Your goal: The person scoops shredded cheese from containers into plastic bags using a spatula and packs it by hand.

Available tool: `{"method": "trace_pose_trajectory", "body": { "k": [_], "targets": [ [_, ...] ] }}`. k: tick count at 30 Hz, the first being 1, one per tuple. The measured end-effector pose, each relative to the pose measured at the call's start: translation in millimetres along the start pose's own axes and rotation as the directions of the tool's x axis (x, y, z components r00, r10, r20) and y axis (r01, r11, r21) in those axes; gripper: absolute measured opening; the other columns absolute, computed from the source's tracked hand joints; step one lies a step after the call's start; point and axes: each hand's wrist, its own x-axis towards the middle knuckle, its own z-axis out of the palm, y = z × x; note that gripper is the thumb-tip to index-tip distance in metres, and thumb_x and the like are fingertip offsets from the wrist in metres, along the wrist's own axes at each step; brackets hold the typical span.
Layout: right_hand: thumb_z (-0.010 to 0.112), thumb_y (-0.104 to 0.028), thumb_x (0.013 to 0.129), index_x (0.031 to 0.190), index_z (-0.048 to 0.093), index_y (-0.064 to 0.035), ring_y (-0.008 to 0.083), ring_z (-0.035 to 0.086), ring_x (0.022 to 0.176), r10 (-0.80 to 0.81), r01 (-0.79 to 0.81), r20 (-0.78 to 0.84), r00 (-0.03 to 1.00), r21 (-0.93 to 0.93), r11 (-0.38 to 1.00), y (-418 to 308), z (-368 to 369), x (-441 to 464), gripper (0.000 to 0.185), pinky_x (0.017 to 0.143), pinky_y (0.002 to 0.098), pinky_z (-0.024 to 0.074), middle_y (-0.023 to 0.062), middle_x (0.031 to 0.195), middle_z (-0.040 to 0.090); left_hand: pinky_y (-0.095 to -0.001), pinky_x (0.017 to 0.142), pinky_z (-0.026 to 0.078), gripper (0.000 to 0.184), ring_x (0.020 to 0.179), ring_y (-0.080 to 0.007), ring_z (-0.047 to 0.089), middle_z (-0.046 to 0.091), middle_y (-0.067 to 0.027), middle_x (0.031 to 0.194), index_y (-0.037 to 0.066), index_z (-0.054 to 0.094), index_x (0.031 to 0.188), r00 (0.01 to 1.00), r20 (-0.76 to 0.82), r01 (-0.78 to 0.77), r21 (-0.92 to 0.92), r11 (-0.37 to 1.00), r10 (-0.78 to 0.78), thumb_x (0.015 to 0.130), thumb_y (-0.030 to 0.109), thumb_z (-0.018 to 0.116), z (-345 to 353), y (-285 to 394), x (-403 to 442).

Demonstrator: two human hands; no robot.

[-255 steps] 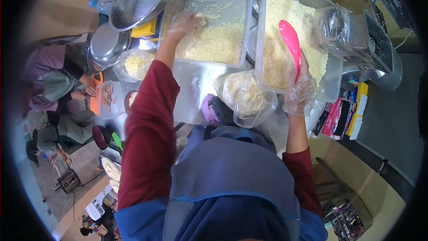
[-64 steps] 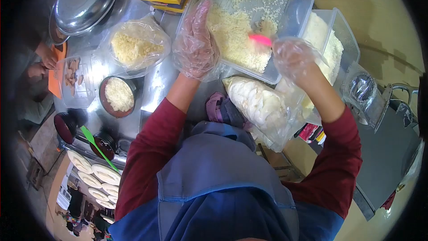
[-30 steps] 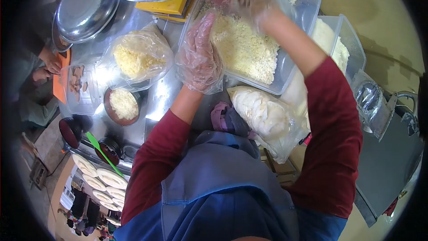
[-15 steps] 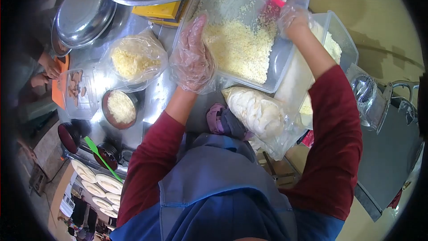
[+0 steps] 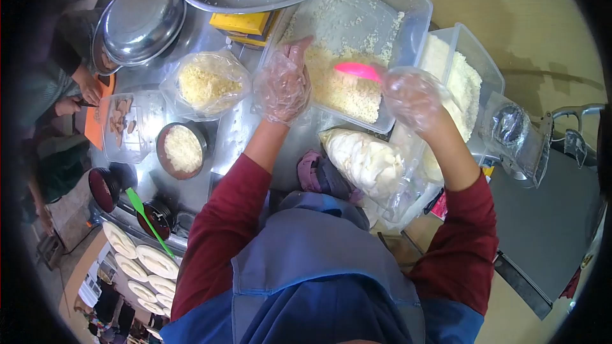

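Note:
My right hand (image 5: 414,99), in a clear plastic glove, is closed around a pink scoop (image 5: 358,71). The scoop reaches left over the crumbly, pale-yellow grated cheese-like food (image 5: 347,92) in a clear plastic tub (image 5: 417,9). My left hand (image 5: 285,83), also gloved, is at the tub's left side with its fingers stretched out. It holds nothing; whether it presses on the rim is unclear. Just below the tub lies a plastic bag of creamy white filling (image 5: 363,159).
A second tub (image 5: 494,64) of white crumbs stands right. Left are a bag of yellow shreds (image 5: 207,86), a bowl of white shreds (image 5: 182,150), a green spatula (image 5: 146,220) and shaped dough pieces (image 5: 156,261). A large metal bowl (image 5: 261,0) overhangs the tub. Another person's hands (image 5: 86,92) work far left.
My right hand has come from the tub's far right corner toward me and left, bringing the pink scoop over the crumbs. My left hand stays beside the tub. The whole view has shifted slightly.

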Motion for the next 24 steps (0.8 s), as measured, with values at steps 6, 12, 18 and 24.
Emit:
{"method": "trace_pose_trajectory", "body": {
  "k": [6,12,18,24],
  "targets": [
    [0.050,-0.017,0.091,0.136,0.045,-0.0131,0.0242,0.058,0.054,0.130,0.025,-0.353,0.926,0.402,0.915,14.3,17.9,-61.2,0.045,0.051,0.0376,0.0462,0.0133,0.062,0.057,-0.0423,0.057,0.049,0.011,0.071,-0.0301,0.062,0.063,-0.0117,0.084,0.014,0.062,0.096,0.992,0.109,0.059,0.089,0.994,-0.068,0.088,0.016,0.054,12.4,-1.8,-5.4],
    [0.050,-0.016,0.093,0.142,0.038,-0.0137,0.0195,0.051,0.053,0.625,-0.165,-0.143,0.767,0.898,0.408,-5.0,4.3,-126.0,0.051,0.052,0.0367,0.0410,0.0107,0.062,0.051,-0.0473,0.058,0.049,0.014,0.071,-0.0346,0.062,0.063,-0.0149,0.080,0.012,0.061,0.090,0.987,0.111,0.094,0.157,0.983,-0.113,0.090,0.025,0.055,15.8,-2.0,-4.0],
    [0.048,-0.016,0.094,0.143,0.037,-0.0135,0.0156,0.047,0.053,0.888,-0.164,-0.221,0.403,0.937,0.308,-28.8,77.4,-165.4,0.051,0.050,0.0330,0.0392,0.0091,0.063,0.048,-0.0488,0.061,0.050,0.018,0.069,-0.0350,0.063,0.064,-0.0145,0.078,0.015,0.063,0.095,0.998,0.050,0.042,0.083,0.996,-0.046,0.091,0.029,0.053,17.4,-5.8,-3.6],
    [0.045,-0.025,0.097,0.143,0.036,-0.0179,0.0336,0.059,0.058,0.878,-0.273,-0.178,0.445,0.906,0.322,-31.5,87.7,-166.5,0.048,0.054,0.0444,0.0425,0.0198,0.077,0.064,-0.0488,0.061,0.051,0.021,0.068,-0.0340,0.064,0.066,-0.0131,0.075,0.019,0.063,0.101,0.946,0.256,0.132,0.260,0.957,-0.200,0.091,0.031,0.049,37.1,-18.6,-9.8]
  ]
}}
